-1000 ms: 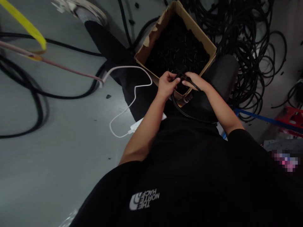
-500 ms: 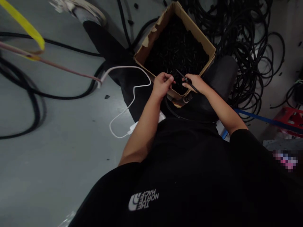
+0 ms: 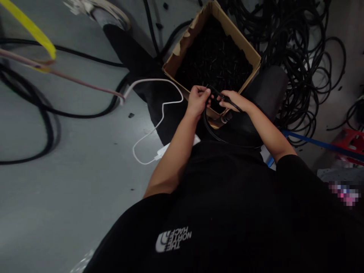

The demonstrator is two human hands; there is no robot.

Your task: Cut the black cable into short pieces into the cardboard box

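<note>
My left hand (image 3: 199, 99) is closed, its thumb and fingers pinching a black rubber strip (image 3: 209, 131). From there the strip bends down in a loop across my lap. Just to the right, my right hand (image 3: 233, 100) is closed around a slim black scissors-like tool (image 3: 234, 106); its exact kind is hard to make out in the dark. The tool's front end points toward my left hand, close to the strip. Both hands are over the near corner of a cardboard box (image 3: 240, 36), which holds many short black pieces (image 3: 216, 60).
Tangled black strips (image 3: 295, 87) lie on the floor to the right of the box. A white cable (image 3: 163, 113) runs beside my left arm to a white device. At left are a yellow strap (image 3: 34, 32) and a thick black cable (image 3: 76, 115). A red plastic object (image 3: 351, 142) stands at right.
My left hand has moved slightly right and nearer the tool. The black strip now shows as a loop below that hand. My right hand has hardly moved.
</note>
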